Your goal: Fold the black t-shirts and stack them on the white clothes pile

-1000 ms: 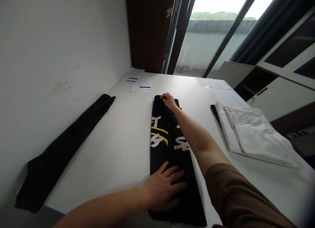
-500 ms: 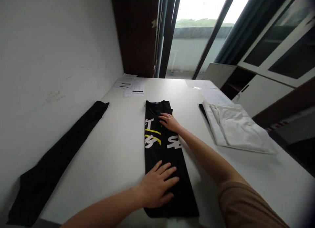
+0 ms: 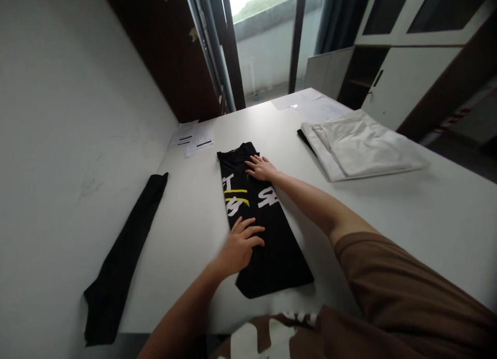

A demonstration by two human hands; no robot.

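Note:
A black T-shirt (image 3: 272,255) with white and yellow print lies folded into a long narrow strip on the white table (image 3: 186,235). My left hand (image 3: 239,245) rests on its nearer half, close to the left edge, fingers spread. Farther up, near the collar end, my right hand (image 3: 261,167) lies flat on the cloth with its fingers stretched out. Neither hand grips the fabric. The shirt's underside is hidden.
A long black folded garment (image 3: 128,250) lies along the wall at the left. On the right sits a white folded cloth (image 3: 361,147) with something black under its left edge. Printed papers (image 3: 200,139) lie at the far left, and more sheets (image 3: 314,106) at the far right.
The camera view has tilted and turned. My left hand has slid farther up the shirt, away from its near end. My right hand stays on the upper part.

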